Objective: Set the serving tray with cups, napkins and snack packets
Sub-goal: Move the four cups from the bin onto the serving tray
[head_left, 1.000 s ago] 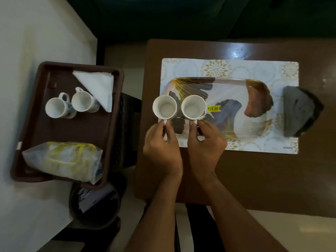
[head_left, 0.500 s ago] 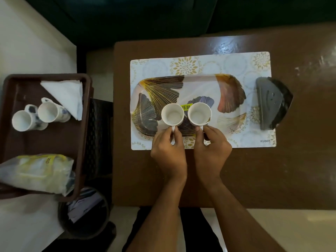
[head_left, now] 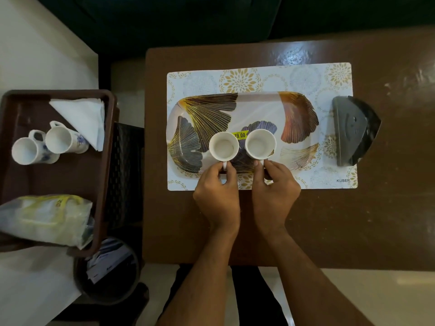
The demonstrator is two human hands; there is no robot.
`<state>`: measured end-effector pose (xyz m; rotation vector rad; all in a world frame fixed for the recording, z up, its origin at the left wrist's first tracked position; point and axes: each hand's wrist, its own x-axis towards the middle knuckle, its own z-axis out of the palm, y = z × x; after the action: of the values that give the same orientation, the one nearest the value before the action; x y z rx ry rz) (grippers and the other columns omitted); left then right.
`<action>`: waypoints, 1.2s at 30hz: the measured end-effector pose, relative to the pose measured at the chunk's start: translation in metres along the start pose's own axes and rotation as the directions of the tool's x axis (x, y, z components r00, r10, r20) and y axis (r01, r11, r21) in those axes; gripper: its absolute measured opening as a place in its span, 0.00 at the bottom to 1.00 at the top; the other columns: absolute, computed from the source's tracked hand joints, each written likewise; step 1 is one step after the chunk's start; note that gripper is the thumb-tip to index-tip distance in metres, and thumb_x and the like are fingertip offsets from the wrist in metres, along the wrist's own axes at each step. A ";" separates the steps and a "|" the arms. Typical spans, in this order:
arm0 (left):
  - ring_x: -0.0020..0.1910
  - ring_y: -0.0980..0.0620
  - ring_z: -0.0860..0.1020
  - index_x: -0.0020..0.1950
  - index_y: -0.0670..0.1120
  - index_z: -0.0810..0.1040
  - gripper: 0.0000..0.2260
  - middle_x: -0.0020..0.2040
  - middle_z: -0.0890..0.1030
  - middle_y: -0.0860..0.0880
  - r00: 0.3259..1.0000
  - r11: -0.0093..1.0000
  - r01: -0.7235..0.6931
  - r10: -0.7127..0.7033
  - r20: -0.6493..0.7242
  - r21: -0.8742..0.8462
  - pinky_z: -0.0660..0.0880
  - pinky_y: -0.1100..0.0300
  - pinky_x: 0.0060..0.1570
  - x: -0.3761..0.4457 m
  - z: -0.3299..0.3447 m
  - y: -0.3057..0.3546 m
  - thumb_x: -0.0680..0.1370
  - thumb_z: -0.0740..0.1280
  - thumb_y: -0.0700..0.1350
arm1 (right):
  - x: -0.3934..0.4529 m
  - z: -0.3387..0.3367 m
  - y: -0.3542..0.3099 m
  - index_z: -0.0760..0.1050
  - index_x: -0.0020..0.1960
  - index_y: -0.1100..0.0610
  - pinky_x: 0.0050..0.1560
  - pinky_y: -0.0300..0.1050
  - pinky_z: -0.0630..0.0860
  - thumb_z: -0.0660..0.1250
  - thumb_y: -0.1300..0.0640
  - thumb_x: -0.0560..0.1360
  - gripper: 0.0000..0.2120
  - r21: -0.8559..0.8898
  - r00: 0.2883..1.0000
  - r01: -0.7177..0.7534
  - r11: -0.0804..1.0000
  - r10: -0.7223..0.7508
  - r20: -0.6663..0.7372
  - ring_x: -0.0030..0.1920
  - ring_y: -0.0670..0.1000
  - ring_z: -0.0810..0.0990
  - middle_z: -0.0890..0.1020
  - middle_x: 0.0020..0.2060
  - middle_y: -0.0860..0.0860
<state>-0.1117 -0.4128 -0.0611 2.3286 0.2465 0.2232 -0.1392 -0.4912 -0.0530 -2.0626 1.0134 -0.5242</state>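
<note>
Two white cups sit side by side over the leaf-patterned serving tray (head_left: 259, 107), near its front edge. My left hand (head_left: 217, 196) pinches the handle of the left cup (head_left: 224, 146). In the same way my right hand (head_left: 274, 191) holds the handle of the right cup (head_left: 260, 144). Whether the cups rest on the tray or hover just above it I cannot tell. In the brown crate (head_left: 110, 137) at the left are two more cups (head_left: 58, 140) (head_left: 26, 151), a folded white napkin (head_left: 84, 116) and a snack packet (head_left: 44, 217).
The tray lies on a floral placemat (head_left: 329, 74) on a brown table (head_left: 376, 208). A dark grey napkin holder (head_left: 353, 130) stands just right of the tray. A round bin (head_left: 108, 271) with papers sits on the floor between crate and table.
Both hands have carried the two cups rightward from the tray's left end to its front middle. The view has shifted to the right as well.
</note>
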 end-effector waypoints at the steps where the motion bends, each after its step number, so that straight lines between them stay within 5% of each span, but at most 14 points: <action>1: 0.39 0.51 0.86 0.46 0.43 0.88 0.03 0.40 0.88 0.49 1.000 1.000 0.002 -0.002 0.002 0.007 0.78 0.61 0.41 0.000 0.000 0.000 0.77 0.77 0.42 | 0.000 0.000 0.000 0.87 0.50 0.64 0.44 0.45 0.80 0.75 0.62 0.78 0.05 -0.001 1.000 -0.003 1.000 0.003 0.002 0.40 0.53 0.84 0.87 0.42 0.55; 13: 0.39 0.53 0.85 0.48 0.46 0.87 0.07 0.42 0.88 0.51 0.999 0.997 0.023 -0.026 0.047 0.067 0.74 0.63 0.39 -0.001 -0.004 0.004 0.80 0.75 0.49 | 0.000 -0.003 -0.001 0.86 0.51 0.62 0.45 0.30 0.71 0.75 0.58 0.78 0.07 -0.032 0.998 -0.033 0.999 0.035 0.052 0.41 0.51 0.83 0.86 0.43 0.54; 17: 0.39 0.54 0.84 0.48 0.49 0.86 0.09 0.42 0.87 0.53 0.995 0.996 0.043 -0.050 0.089 0.073 0.76 0.60 0.37 0.001 -0.008 0.005 0.80 0.74 0.54 | -0.001 -0.004 -0.001 0.85 0.53 0.61 0.46 0.40 0.79 0.76 0.54 0.77 0.11 -0.046 0.999 -0.028 0.999 0.030 0.044 0.43 0.51 0.83 0.86 0.46 0.54; 23: 0.42 0.56 0.83 0.53 0.49 0.85 0.11 0.47 0.87 0.54 0.996 0.999 0.036 -0.036 0.080 0.004 0.78 0.63 0.39 0.000 -0.022 0.000 0.80 0.73 0.56 | -0.008 -0.009 -0.006 0.81 0.58 0.60 0.58 0.45 0.76 0.74 0.46 0.78 0.19 -0.154 0.997 -0.022 0.988 0.011 -0.073 0.56 0.56 0.81 0.84 0.53 0.54; 27: 0.55 0.53 0.84 0.62 0.45 0.83 0.15 0.56 0.86 0.50 0.998 0.995 -0.006 0.012 0.068 -0.096 0.83 0.56 0.52 0.009 -0.038 -0.009 0.82 0.70 0.53 | -0.008 -0.003 -0.027 0.81 0.60 0.61 0.61 0.46 0.76 0.74 0.48 0.78 0.18 -0.118 0.993 0.060 0.991 -0.072 -0.097 0.60 0.55 0.79 0.83 0.56 0.55; 32: 0.70 0.47 0.79 0.72 0.40 0.77 0.22 0.70 0.81 0.44 0.984 0.983 -0.118 0.134 0.115 -0.137 0.79 0.45 0.65 0.042 -0.070 -0.023 0.83 0.66 0.51 | -0.017 0.023 -0.067 0.78 0.66 0.61 0.66 0.41 0.74 0.73 0.49 0.79 0.22 -0.052 0.975 0.213 0.976 -0.209 0.079 0.66 0.55 0.76 0.80 0.64 0.57; 36: 0.75 0.48 0.74 0.76 0.40 0.73 0.25 0.75 0.77 0.43 0.974 0.982 -0.157 0.172 0.150 -0.109 0.70 0.54 0.75 0.080 -0.106 -0.046 0.83 0.63 0.52 | -0.029 0.054 -0.102 0.76 0.69 0.61 0.69 0.45 0.71 0.72 0.50 0.80 0.23 -0.052 0.921 0.345 0.937 -0.328 0.212 0.69 0.56 0.74 0.78 0.67 0.58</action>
<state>-0.0639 -0.2885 -0.0146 2.2573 -0.0369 0.1270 -0.0729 -0.4039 -0.0076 -2.3326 0.5736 -0.4368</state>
